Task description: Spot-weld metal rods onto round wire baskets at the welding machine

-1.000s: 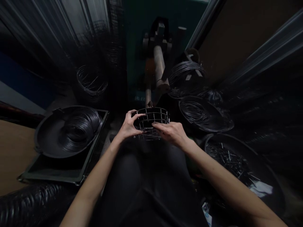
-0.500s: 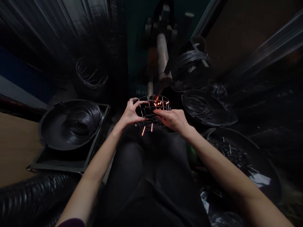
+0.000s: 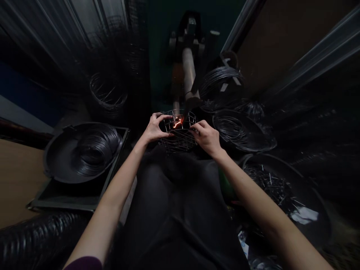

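A round wire basket (image 3: 177, 139) sits between both hands, just under the tip of a welding arm (image 3: 189, 73). Orange sparks (image 3: 177, 122) glow inside its near rim. My left hand (image 3: 155, 128) grips the basket's left side with curled fingers. On the right side my right hand (image 3: 206, 136) pinches the rim, fingers closed on the wires. My dark-clothed lap lies below the basket.
A dark pan with a coil of wire rings (image 3: 95, 148) rests in a tray (image 3: 78, 198) at the left. More wire coils (image 3: 233, 129) lie at the right. A bowl of short wire pieces (image 3: 274, 187) is at lower right. A stack of wire hoops (image 3: 108, 95) stands behind.
The basket moved up and away toward the welding arm's tip. The scattered sparks of half a second ago shrank to one glow inside the rim. Both hands stayed on the basket.
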